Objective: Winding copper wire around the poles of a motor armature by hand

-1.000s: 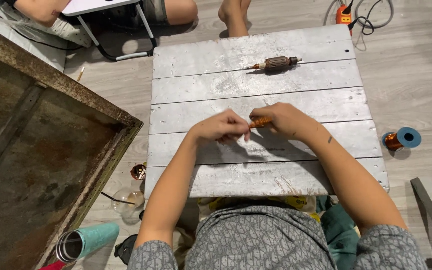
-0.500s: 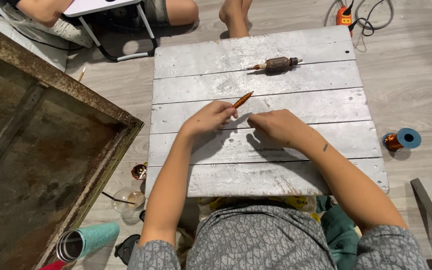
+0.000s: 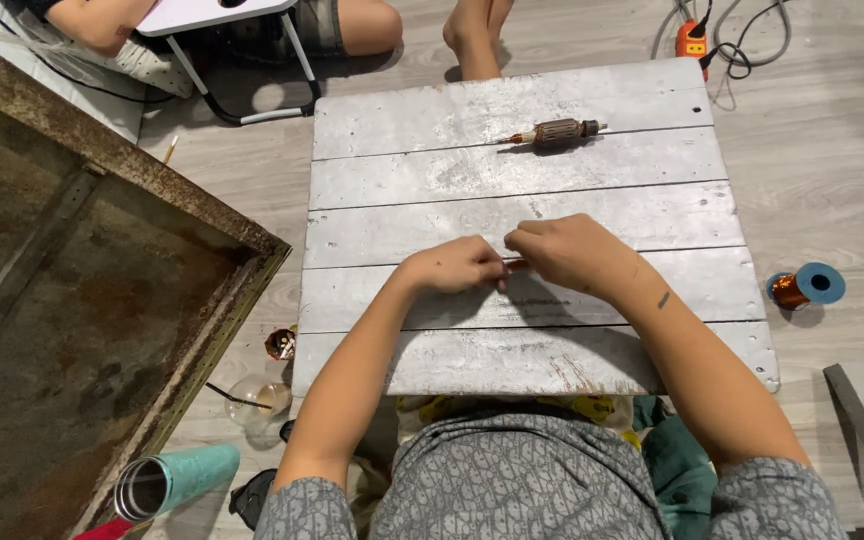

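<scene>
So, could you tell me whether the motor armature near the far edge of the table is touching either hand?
Apart. The head view shows the armature two planks beyond the left hand and right hand, with bare table between them.

Single head view, looking steeply down, close over white plank table [image 3: 432, 150]

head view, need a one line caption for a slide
Left hand and right hand pinch a small orange-brown rod over a whitewashed plank table.
</scene>
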